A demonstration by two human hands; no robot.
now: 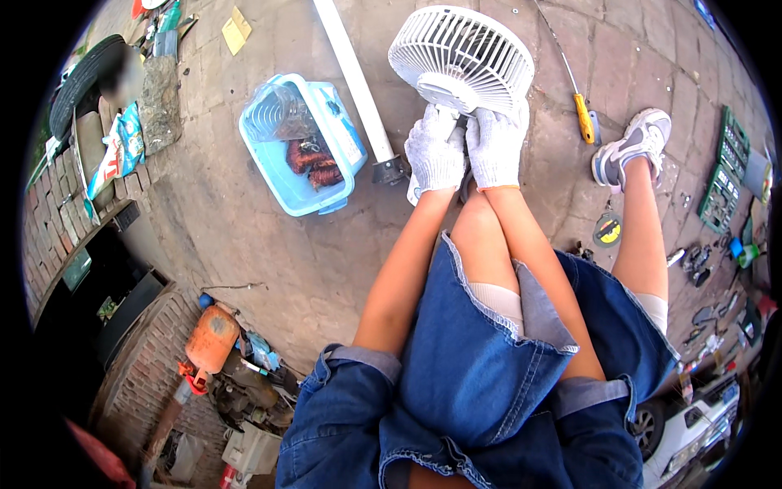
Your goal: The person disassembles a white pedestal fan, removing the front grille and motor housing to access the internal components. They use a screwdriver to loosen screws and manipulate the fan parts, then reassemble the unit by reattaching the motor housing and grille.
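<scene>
A white electric fan (466,47) with a round slatted grille is in front of me, its grille tilted and turned partly away. Both my hands wear white knit work gloves. My left hand (435,151) is closed around the fan's lower part, beside its neck. Against the lower right side of the grille, my right hand (494,148) is closed on it too. The two hands almost touch, and they hide most of what lies under the grille. To the left of my left hand, a long white pole (356,77) lies on the paving, with a dark fitting (389,171) at its near end.
Left of the pole stands a light blue plastic basket (259,155) holding copper-coloured wire coils (314,163) and a clear plastic container (285,114). A yellow-handled screwdriver (584,118), a tape measure (607,229) and a green socket set case (725,175) lie to the right.
</scene>
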